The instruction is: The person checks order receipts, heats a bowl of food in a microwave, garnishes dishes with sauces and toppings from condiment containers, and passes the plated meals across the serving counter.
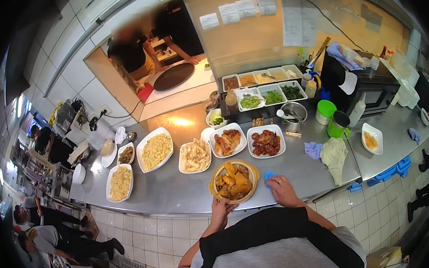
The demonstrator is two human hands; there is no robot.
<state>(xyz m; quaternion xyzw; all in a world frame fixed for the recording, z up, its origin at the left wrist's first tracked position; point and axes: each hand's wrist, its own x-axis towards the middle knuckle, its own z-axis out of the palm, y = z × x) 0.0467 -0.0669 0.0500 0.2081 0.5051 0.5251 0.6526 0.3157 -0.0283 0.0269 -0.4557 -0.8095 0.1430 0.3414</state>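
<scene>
A round clay pot filled with browned chicken pieces in sauce sits near the counter's front edge. My left hand grips its near left rim, the fingers partly hidden below it. To the right of the pot, my right hand is closed on a small blue cloth at the steel counter. Behind the pot stand a white dish of roast chicken, a dish of dark glazed meat and a bowl of pale fried pieces.
Fried rice dishes stand left. Topping trays line the back, near a metal pot and green containers. Cloths lie right. A large round tray lies beyond the hatch, near other people. More people stand left.
</scene>
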